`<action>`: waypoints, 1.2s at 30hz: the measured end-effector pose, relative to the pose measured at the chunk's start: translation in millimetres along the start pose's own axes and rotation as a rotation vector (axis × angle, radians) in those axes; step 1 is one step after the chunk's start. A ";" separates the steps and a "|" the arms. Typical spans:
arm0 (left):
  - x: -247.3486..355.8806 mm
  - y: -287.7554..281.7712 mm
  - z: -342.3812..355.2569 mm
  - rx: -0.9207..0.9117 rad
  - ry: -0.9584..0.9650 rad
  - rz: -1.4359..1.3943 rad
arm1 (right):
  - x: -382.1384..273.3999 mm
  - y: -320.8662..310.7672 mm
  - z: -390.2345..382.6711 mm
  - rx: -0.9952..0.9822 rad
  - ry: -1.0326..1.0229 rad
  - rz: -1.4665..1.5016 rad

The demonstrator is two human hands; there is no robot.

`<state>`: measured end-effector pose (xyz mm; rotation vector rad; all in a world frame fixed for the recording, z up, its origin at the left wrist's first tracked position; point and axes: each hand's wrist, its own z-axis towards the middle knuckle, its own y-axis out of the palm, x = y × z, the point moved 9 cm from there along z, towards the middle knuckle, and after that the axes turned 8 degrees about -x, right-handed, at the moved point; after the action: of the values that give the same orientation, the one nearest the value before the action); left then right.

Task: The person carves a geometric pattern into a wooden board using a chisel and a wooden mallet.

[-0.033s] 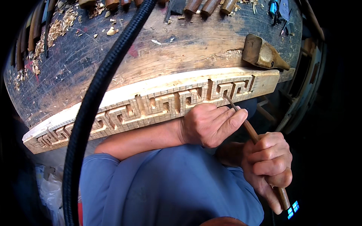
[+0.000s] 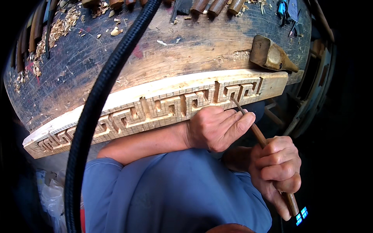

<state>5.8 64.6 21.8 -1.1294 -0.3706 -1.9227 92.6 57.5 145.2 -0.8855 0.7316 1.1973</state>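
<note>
A long pale wooden board, carved with a Greek-key pattern over pencilled grid lines, lies along the front of the workbench. My right hand is wrapped round the wooden handle of a chisel. Closer to the blade, my left hand pinches the same chisel, thumb and fingers closed on it. The thin blade slants up and left to a carved recess in the right part of the board, its tip at the pattern. My left forearm crosses in front of the board's lower edge.
Behind the board's right end rests a wooden mallet on the workbench. Several wooden-handled tools line the far and left edges among wood shavings. A thick black braided cable crosses the view. A plastic bag is at lower left.
</note>
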 end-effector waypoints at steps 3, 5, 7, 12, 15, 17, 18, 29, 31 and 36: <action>-0.2 -1.7 -3.0 -0.003 0.016 -0.010 | 0.6 2.2 0.1 -0.017 0.020 -0.015; -1.1 -1.4 -2.0 -0.012 0.000 0.012 | 3.1 2.9 0.6 -0.035 0.034 -0.027; -1.4 -2.3 -1.7 -0.004 -0.005 0.015 | 3.5 5.5 3.4 -0.061 0.051 -0.033; -0.9 -0.6 -2.9 0.003 0.002 0.005 | 2.5 4.7 3.3 -0.042 0.009 -0.029; -0.9 -0.8 -3.0 0.012 0.006 0.022 | 3.7 3.1 3.4 -0.056 0.022 -0.007; -0.8 -0.7 -2.9 0.005 0.008 0.021 | 4.9 2.7 2.5 -0.068 0.050 0.010; -1.3 -0.1 -3.0 -0.002 0.007 0.024 | 6.0 2.4 1.4 -0.064 0.043 0.010; -4.3 0.4 3.6 -0.056 -0.060 0.065 | 21.3 -11.2 -5.2 0.015 0.003 0.090; -3.0 2.1 6.2 -0.084 -0.069 0.095 | 22.8 -14.1 -4.2 0.021 0.018 0.086; -3.6 -1.6 -8.5 -0.039 0.032 0.013 | 11.0 3.7 -5.9 -0.041 0.005 0.136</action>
<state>0.5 62.2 14.4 -1.1229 -0.3088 -1.9418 91.3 57.9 132.3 -0.8843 0.7834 1.3352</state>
